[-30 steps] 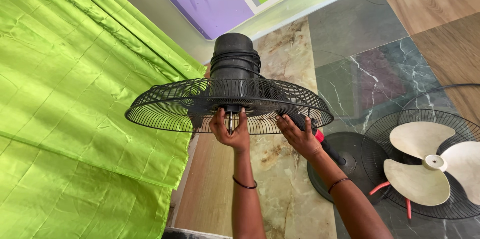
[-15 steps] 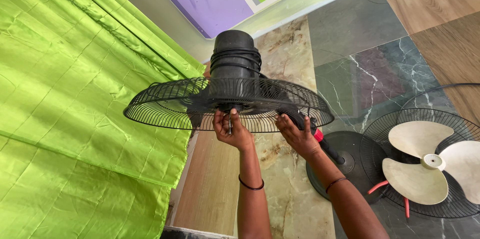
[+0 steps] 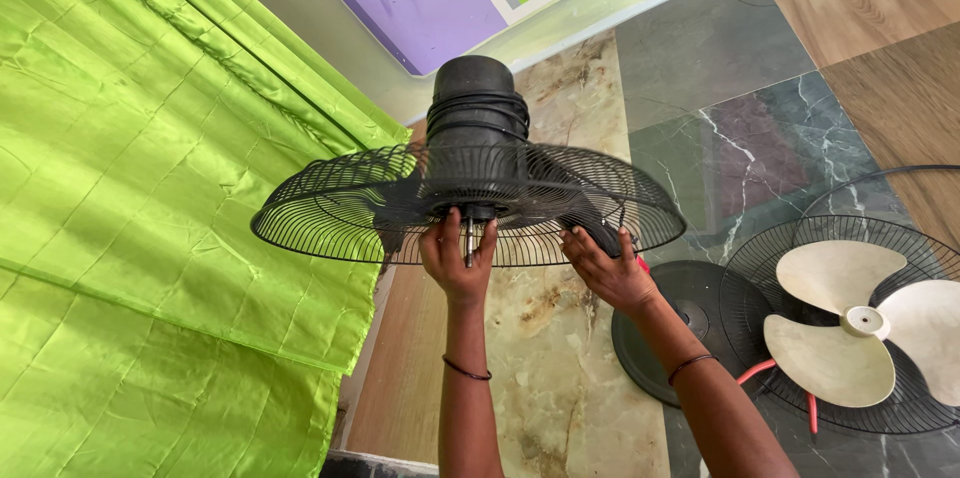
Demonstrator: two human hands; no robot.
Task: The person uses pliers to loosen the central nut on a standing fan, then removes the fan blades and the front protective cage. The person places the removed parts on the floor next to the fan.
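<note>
A black wire fan guard [image 3: 330, 213] is mounted on a black motor housing [image 3: 476, 113] with a cord wound around it. A metal shaft [image 3: 468, 238] sticks out of the guard's hub. My left hand [image 3: 455, 260] grips the hub around the shaft, fingers on either side of it. My right hand [image 3: 610, 273] holds the guard's lower right rim, next to the fan's black neck with a red part.
A round black fan base [image 3: 690, 323] lies on the marble-patterned floor. To the right, a second black guard [image 3: 850, 328] holds a cream three-blade propeller [image 3: 865, 323]. A green curtain [image 3: 130, 188] fills the left side.
The guard and motor have tilted and shifted slightly right. My left hand has re-gripped the hub, fingers now straddling the shaft. My right hand followed the rim to the right.
</note>
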